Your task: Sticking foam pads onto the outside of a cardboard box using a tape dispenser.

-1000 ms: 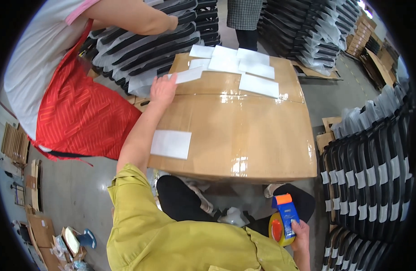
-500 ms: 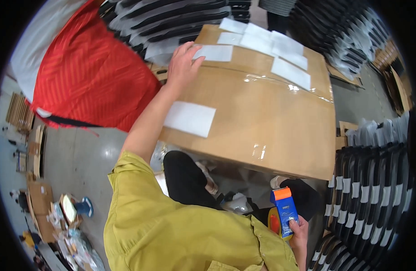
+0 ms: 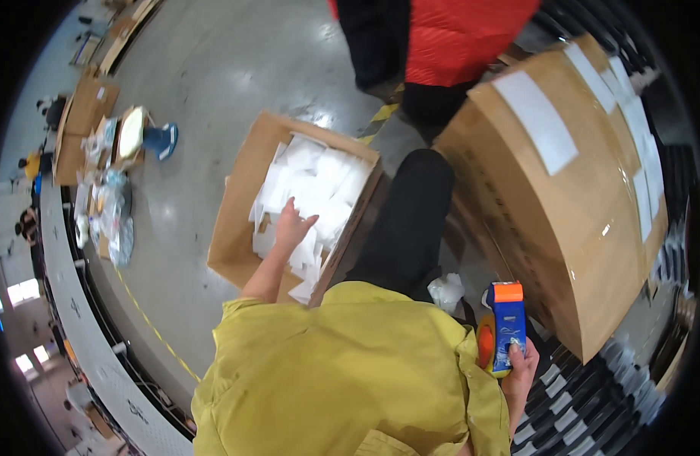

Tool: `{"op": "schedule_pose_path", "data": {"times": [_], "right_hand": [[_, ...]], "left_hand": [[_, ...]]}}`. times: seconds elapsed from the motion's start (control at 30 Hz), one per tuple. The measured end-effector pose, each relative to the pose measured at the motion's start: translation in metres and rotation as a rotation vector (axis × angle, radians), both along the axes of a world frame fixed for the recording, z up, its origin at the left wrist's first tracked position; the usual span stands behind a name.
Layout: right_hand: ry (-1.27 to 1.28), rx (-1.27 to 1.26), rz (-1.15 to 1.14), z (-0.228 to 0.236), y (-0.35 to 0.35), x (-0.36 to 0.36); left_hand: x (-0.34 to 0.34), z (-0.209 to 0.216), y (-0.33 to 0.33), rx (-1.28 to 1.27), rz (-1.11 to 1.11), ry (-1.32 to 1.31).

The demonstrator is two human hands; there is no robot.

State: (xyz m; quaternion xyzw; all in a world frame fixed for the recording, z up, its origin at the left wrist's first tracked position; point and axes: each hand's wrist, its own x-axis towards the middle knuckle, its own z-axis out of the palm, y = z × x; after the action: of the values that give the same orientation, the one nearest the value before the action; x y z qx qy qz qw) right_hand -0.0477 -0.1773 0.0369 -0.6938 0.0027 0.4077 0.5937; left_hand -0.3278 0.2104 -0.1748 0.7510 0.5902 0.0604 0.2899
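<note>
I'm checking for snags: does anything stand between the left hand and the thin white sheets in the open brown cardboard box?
Nothing visible does: the bare left hand is over the thin white sheets, and the brown cardboard box is open above them. Whether the hand touches them is unclear.

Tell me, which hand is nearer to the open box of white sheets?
The left. The left hand is over the open box, fingers spread above the white sheets. The right hand is outside, off to the box's right, holding a blue tape dispenser.
</note>
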Motion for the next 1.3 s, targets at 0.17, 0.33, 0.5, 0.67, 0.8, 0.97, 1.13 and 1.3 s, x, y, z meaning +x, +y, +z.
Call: {"op": "schedule_pose_path", "data": {"times": [0.17,0.33,0.5,0.67,0.8,0.97,1.13,1.3], "right_hand": [[-0.010,-0.096,0.011,0.007,0.021,-0.010],[0.042,-0.193,-0.023,0.020,0.040,-0.010],[-0.029,-0.334,-0.030,0.035,0.071,-0.013],[0.007,-0.360,-0.037,0.040,0.092,-0.013],[0.023,-0.406,-0.013,0.043,0.105,-0.013],[-0.011,-0.475,0.046,0.044,0.109,-0.009],[0.010,-0.474,0.051,0.044,0.120,-0.007],[-0.031,-0.513,0.093,0.041,0.121,-0.008]], "left_hand": [[-0.031,-0.060,-0.006,-0.202,0.031,0.155],[-0.003,-0.099,0.011,-0.246,0.076,0.135],[0.005,-0.121,0.051,-0.255,0.058,0.221],[0.008,-0.137,0.045,-0.347,0.042,0.347],[0.010,-0.144,0.001,-0.331,0.057,0.166],[0.001,-0.168,-0.002,-0.133,0.239,0.162],[0.004,-0.149,0.024,-0.539,0.183,0.325],[0.006,-0.138,0.000,-0.507,0.190,0.051]]}}
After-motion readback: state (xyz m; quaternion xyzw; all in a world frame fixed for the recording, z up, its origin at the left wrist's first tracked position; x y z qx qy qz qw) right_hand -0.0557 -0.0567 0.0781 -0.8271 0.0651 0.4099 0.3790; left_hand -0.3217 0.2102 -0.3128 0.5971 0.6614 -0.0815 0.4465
